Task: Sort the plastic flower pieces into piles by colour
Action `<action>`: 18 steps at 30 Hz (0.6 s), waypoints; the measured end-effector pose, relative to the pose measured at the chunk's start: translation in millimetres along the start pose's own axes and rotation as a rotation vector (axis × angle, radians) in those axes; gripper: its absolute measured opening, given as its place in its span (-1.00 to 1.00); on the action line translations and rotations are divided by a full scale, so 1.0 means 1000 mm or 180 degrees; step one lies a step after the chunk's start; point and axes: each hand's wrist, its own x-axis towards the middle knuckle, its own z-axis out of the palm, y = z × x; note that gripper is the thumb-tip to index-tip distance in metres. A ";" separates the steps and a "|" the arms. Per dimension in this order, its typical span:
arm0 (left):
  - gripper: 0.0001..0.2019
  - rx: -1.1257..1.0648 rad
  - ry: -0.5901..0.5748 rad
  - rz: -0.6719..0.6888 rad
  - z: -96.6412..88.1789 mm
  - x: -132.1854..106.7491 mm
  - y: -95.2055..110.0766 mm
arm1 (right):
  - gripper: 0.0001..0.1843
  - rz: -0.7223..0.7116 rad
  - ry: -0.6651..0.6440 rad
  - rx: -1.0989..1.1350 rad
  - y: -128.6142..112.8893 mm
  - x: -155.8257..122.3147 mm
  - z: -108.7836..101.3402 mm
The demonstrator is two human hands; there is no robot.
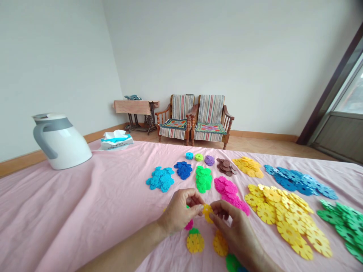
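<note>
A small yellow notched snowflake disc is between my hands, above the pink cloth. My right hand pinches its right edge between thumb and fingers. At its left edge, the closed thumb and fingertips of my left hand grip it too. Below my hands lie a yellow disc with green behind it, another yellow disc partly under my right hand, and a green disc at the bottom edge. A pink piece shows partly under my left hand.
Colour-sorted disc piles include pink, bright green, light blue, large yellow, blue and dark green. A white kettle and tissue box stand left on the pink cloth. Two chairs stand beyond.
</note>
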 end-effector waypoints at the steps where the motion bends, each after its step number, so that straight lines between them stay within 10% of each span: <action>1: -0.97 -0.0024 -0.0029 0.0003 0.000 0.000 0.000 | -0.86 0.0000 -0.0011 -0.0059 -0.001 0.000 -0.001; 8: -0.90 0.0114 0.0726 0.0288 -0.013 0.009 -0.009 | -0.76 -0.0070 0.0444 -0.0520 0.009 0.015 -0.031; 18: -0.91 0.0483 0.1401 0.0613 -0.025 0.015 -0.022 | -0.80 0.0876 0.1162 -0.1885 0.094 0.107 -0.128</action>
